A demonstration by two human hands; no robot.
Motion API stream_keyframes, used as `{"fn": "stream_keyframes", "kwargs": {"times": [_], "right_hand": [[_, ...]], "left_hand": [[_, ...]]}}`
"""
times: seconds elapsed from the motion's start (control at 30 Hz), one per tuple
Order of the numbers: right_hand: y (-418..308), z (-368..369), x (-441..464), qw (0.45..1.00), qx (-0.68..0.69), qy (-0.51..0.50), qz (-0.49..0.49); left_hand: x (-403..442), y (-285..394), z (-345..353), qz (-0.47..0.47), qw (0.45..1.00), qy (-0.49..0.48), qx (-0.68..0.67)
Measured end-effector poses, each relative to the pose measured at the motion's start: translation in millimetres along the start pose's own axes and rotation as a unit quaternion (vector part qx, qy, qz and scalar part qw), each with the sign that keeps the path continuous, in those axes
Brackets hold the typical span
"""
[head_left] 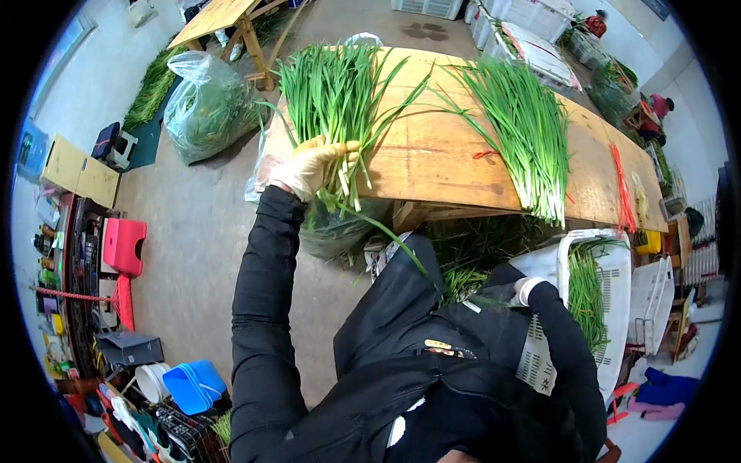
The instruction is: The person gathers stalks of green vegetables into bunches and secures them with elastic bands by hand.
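My left hand (312,166), in a pale glove, is closed around the lower stems of a bunch of garlic chives (328,89) at the left end of the wooden table (409,154). Its leaves fan out toward the far edge. One long loose chive stalk (390,235) trails from below that hand toward my lap. My right hand (526,292) is low by my thigh, beside a white crate (562,270); motion smears its fingers, and a blurred greenish streak lies near them. A second pile of garlic chives (525,139) rests on the table's right half.
Red ties (622,189) lie near the table's right end. Chives (588,297) fill part of the crate at my right. A clear bag of greens (208,104) stands on the floor at left, near a pink stool (123,245) and blue bucket (193,386). People are in the background.
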State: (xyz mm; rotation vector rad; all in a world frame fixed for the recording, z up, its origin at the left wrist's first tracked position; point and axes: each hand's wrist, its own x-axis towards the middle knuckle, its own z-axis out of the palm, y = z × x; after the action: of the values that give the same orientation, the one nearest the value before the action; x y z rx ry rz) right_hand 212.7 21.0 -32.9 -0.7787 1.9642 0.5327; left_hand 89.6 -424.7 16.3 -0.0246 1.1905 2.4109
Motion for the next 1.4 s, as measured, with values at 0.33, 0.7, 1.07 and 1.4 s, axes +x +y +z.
{"fn": "stream_keyframes", "kwargs": {"times": [0.33, 0.7, 1.07, 1.4], "right_hand": [[-121.6, -211.2, 40.7, 0.817, 0.319, 0.451, -0.165], [-129.8, -153.8, 13.2, 0.887, 0.344, 0.248, -0.186], [-33.7, -142.1, 11.0, 0.756, 0.513, 0.379, -0.149], [-53.2, -327.5, 124.7, 0.634, 0.665, 0.379, -0.113]], "left_hand": [[7.5, 4.1, -17.9, 0.014, 0.830, 0.244, 0.501], [8.0, -38.7, -26.4, 0.055, 0.719, 0.269, 0.639], [-5.0, -34.8, -40.5, 0.201, 0.852, 0.295, 0.382], [24.4, -35.0, -47.0, 0.196, 0.801, 0.490, 0.282]]}}
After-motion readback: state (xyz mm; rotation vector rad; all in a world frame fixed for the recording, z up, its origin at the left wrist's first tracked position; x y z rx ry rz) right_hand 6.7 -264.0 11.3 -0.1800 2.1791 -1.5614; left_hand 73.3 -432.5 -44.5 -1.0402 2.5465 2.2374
